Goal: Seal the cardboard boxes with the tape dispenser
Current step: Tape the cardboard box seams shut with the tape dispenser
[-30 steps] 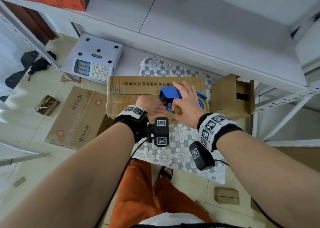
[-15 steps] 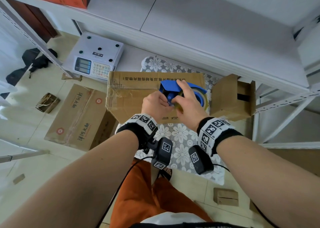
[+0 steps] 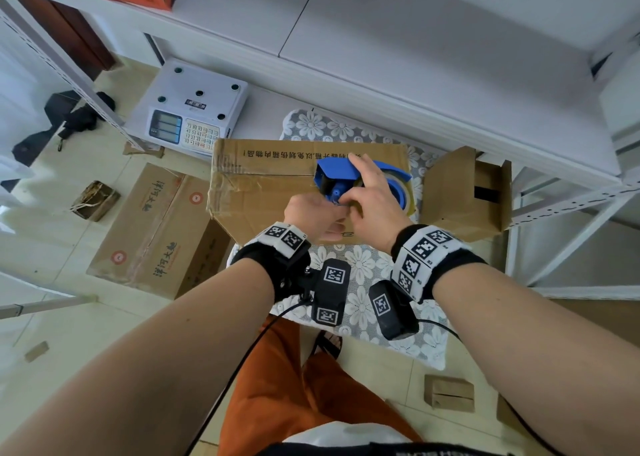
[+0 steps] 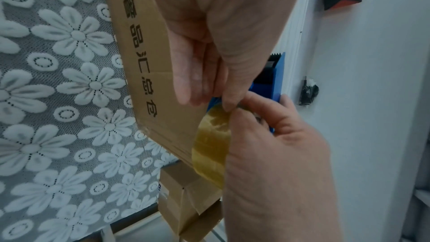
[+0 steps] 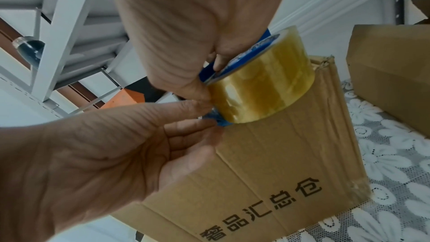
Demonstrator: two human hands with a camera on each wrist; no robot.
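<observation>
A large brown cardboard box [image 3: 263, 192] lies on a floral lace cloth [image 3: 360, 265]. On its top sits a blue tape dispenser [image 3: 343, 173] with a roll of clear yellowish tape [image 5: 263, 84]. My right hand [image 3: 367, 192] grips the dispenser from above, thumb and fingers curled round its frame. My left hand [image 3: 322, 211] meets it from the left, and its thumb and fingertips [image 5: 204, 115] pinch at the tape by the roll's lower edge. A smaller box [image 3: 464, 196] with open flaps stands to the right. The left wrist view shows the roll [image 4: 211, 143] and the toothed blue blade [image 4: 278, 65].
A white weighing scale [image 3: 194, 109] sits at the back left. A white shelf board [image 3: 415, 57] overhangs the box, with metal frame struts [image 3: 571, 213] to the right. On the floor lie a printed carton [image 3: 156, 227] and small cardboard pieces [image 3: 448, 391].
My left hand has moved from beside the dispenser to its front and now pinches there. My right hand's spread fingers have curled round the dispenser.
</observation>
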